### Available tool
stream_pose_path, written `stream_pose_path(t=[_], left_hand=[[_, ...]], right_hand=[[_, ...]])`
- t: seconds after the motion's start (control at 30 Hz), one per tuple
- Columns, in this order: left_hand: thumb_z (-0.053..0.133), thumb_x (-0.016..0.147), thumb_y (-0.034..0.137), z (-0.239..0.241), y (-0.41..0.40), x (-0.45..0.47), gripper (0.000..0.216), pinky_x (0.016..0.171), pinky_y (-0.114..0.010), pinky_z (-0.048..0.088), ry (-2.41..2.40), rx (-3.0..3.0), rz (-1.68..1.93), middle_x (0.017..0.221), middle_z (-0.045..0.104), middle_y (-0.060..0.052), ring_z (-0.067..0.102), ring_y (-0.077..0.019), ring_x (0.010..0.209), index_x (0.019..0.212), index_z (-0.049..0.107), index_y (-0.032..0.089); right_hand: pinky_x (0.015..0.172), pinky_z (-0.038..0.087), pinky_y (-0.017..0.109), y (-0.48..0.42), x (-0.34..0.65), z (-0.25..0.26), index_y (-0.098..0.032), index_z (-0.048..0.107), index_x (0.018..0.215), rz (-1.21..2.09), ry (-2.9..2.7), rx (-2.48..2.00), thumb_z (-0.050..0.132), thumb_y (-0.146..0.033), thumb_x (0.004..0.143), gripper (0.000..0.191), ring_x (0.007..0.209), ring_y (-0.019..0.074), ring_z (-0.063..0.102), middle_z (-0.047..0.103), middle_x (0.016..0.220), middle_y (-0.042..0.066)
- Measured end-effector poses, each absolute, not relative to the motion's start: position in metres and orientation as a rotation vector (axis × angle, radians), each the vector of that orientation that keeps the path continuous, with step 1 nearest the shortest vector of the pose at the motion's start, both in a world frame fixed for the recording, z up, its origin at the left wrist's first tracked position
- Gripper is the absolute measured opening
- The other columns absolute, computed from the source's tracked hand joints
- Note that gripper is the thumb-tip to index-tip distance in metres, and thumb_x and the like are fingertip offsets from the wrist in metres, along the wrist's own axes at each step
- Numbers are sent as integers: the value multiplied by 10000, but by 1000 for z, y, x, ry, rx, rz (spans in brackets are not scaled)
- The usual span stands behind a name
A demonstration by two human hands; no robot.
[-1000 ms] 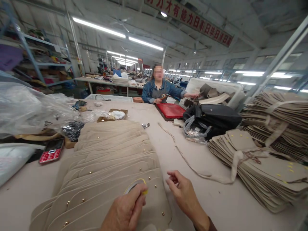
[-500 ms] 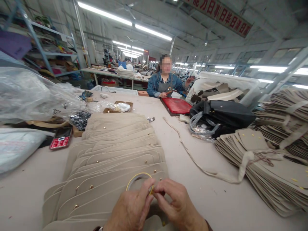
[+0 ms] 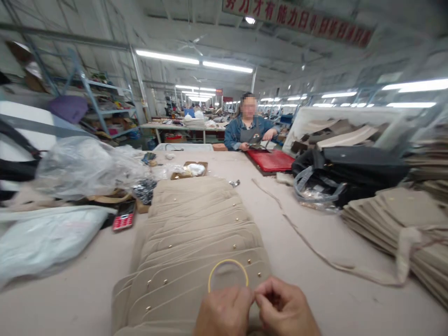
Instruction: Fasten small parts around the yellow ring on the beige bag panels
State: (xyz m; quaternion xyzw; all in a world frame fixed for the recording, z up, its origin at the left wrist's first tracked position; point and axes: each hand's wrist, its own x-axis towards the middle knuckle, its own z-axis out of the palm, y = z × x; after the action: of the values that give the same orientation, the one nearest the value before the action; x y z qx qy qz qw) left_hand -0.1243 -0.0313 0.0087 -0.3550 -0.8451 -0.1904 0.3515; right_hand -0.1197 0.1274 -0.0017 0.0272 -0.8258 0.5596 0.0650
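At the bottom edge my left hand [image 3: 224, 311] is closed round a thin yellow-rimmed roll of tape [image 3: 227, 274]. My right hand [image 3: 285, 310] meets it with fingers pinched at the roll's edge; what they pinch is too small to make out. Under both hands lies a fanned row of beige leather pieces [image 3: 199, 233] with small brass studs, overlapping away from me along the table [image 3: 70, 294].
A red phone [image 3: 123, 220] and plastic bags [image 3: 84, 168] lie at the left. Stacks of beige panels [image 3: 399, 219] and a black bag [image 3: 350, 172] fill the right. A beige cord [image 3: 315, 249] runs across the table. A person in a denim jacket [image 3: 247, 130] works by a red board [image 3: 273, 161].
My right hand came from open, apart on the right, to pinch at the tape roll beside my left hand. The view has swung left, so everything sits further right.
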Motion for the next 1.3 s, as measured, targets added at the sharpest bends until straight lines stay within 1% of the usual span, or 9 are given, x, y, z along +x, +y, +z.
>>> stream_pose_path(t=[0.13,0.37,0.47,0.57,0.77,0.93,1.07,1.17,1.3], left_hand=[[226,1019,205,18,-27,-116,340,425,-282,293,-2261,-940,-502,556,502,30,497,-128,446,755,441,215],[306,969,96,20,-22,-109,242,480,-270,335,-2242,-1058,-710,607,520,16,492,-151,508,830,476,197],[410,888,24,13,-22,-109,205,513,-279,381,-2548,-990,-535,672,574,-8,543,-181,569,817,497,195],[444,801,-53,8,-20,-107,273,614,-312,462,-2916,-957,-390,805,638,-35,600,-220,708,856,542,196],[394,825,-36,11,-17,-107,303,730,-395,497,-3151,-958,-430,905,656,-58,586,-257,830,908,561,203],[374,917,57,13,-19,-107,233,701,-350,487,-3184,-977,-648,892,656,-43,587,-225,792,923,552,209],[389,928,85,12,-20,-107,206,694,-358,496,-3182,-1068,-657,894,660,-35,601,-232,792,912,546,216],[409,903,74,12,-21,-109,199,681,-358,506,-3188,-1127,-649,904,666,-35,614,-234,777,931,540,222],[427,875,67,9,-22,-109,203,668,-349,513,-3199,-1167,-650,911,671,-40,624,-233,770,949,533,223]], right_hand=[[392,379,187,131,-113,20,-153,590,637,2121,-2599,-197,621,-356,690,212,373,102,490,531,424,-27],[422,410,194,165,-121,21,-132,598,676,2039,-2559,-345,634,-393,684,264,394,113,553,592,469,-7],[400,385,176,188,-116,5,-112,622,721,2136,-2695,-390,649,-397,688,288,383,93,541,633,522,11],[409,402,175,199,-107,-8,-100,638,745,2168,-2767,-423,656,-403,697,307,395,84,536,634,540,11],[420,422,180,194,-105,-12,-111,625,708,2085,-2848,-452,657,-392,704,283,420,92,542,612,519,5],[416,412,172,192,-111,-7,-113,634,700,2048,-2921,-408,620,-346,721,234,423,88,531,607,517,2],[415,404,175,190,-112,-2,-112,653,721,1990,-2995,-427,608,-315,711,208,419,80,489,583,512,-14],[405,363,169,187,-112,0,-115,672,729,1857,-3079,-402,589,-277,723,182,435,78,462,584,536,-14],[471,360,177,183,-112,3,-127,694,699,1599,-3134,-158,558,-211,756,170,510,92,513,631,581,5]])
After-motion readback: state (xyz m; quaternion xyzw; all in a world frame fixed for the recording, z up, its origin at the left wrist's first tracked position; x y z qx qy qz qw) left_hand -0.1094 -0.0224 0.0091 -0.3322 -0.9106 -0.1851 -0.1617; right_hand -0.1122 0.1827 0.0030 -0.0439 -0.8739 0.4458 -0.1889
